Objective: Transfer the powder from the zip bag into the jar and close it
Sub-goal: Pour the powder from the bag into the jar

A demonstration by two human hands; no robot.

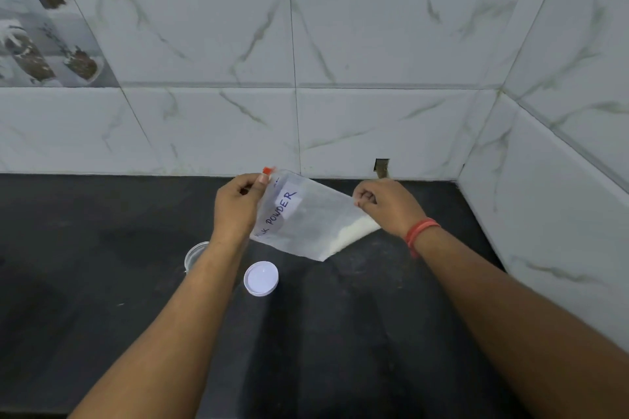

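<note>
Head view: the zip bag, clear plastic with a handwritten "MILK POWDER" label, is held in the air above the dark countertop, stretched between both hands. White powder is heaped in the bag's lower right corner, away from the zip end. Left hand has fingers curled, pinching the zip edge beside the orange slider. Right hand, fingers likewise curled, pinches the opposite, bottom end; a red thread band sits on that wrist.

Below and nearer: the white lid lies on the counter, off the jar. The jar stands to its left, mostly hidden behind the left forearm; only a clear rim shows. Whether it holds any powder, cannot tell. Marble-pattern wall tiles behind.

Judgement: pouring is not yet under way. Whether the zip is open cannot be read.

Risks: bag mouth is not over the jar; tipping now would likely dump powder on the counter. The left forearm hangs over the jar and could knock it. Lifting the bottom end fast could send the powder out in a rush, overshooting a narrow mouth.
</note>
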